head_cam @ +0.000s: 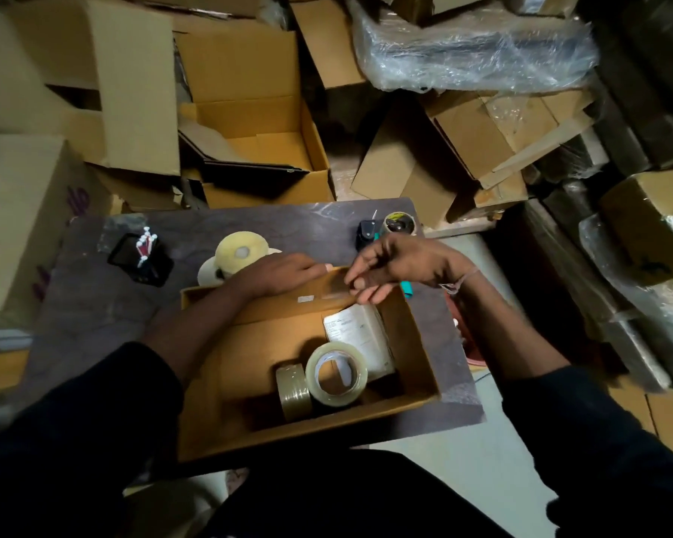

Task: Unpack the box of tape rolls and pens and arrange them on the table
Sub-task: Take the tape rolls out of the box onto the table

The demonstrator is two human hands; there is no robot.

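An open cardboard box (416, 343) stands on the dark table (94, 304). Inside it a clear tape roll (337, 372) leans on a brown tape roll (294, 392), with a wrapped paper packet (356, 330) behind them. My left hand (284, 271) rests flat on the box's far flap. My right hand (401, 267) hovers over the far right corner with fingers loosely bent, and nothing shows between them. On the table beyond the box lie yellowish tape rolls (241, 250). A black holder with white-capped pens (140, 258) sits at the left.
A tape dispenser (399, 223) and a black tool (366, 233) sit at the table's far right edge. Something teal (407, 290) lies under my right wrist. Open cardboard boxes (257, 149) and plastic-wrapped bundles (474, 48) crowd the floor behind and to the right.
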